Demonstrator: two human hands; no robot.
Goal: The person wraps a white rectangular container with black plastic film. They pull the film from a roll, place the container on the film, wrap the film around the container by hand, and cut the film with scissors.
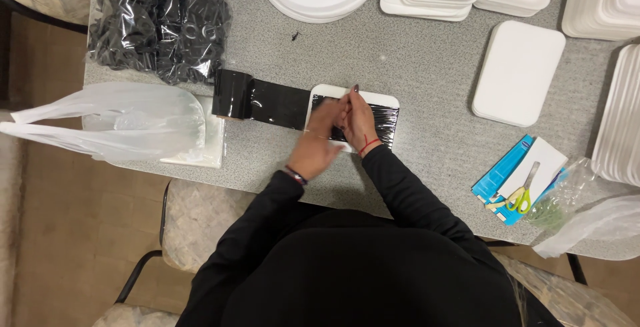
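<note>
We have a small white foam tray (353, 94) lying flat on the grey speckled table (427, 67), and both hands meet on top of it, over a sheet of black film (280, 104) drawn across from a roll (231, 93) that sits just to the left of the grip. Our left hand (317, 144) lies over the near left part of the tray, fingers curled down on the film; whether they pinch it or only press it flat we cannot tell. Our right hand (359, 120) touches the left one, fingertips drawn together at the film's far edge, seemingly nipping it. To do this well, we judge the film should stay taut between roll and grip, the tray held from sliding, and the film smoothed outward from the fingers so no creases form. Further left of the grip lies a bag of black rings (160, 27); well to the right, scissors (523, 194) rest on a blue card.
</note>
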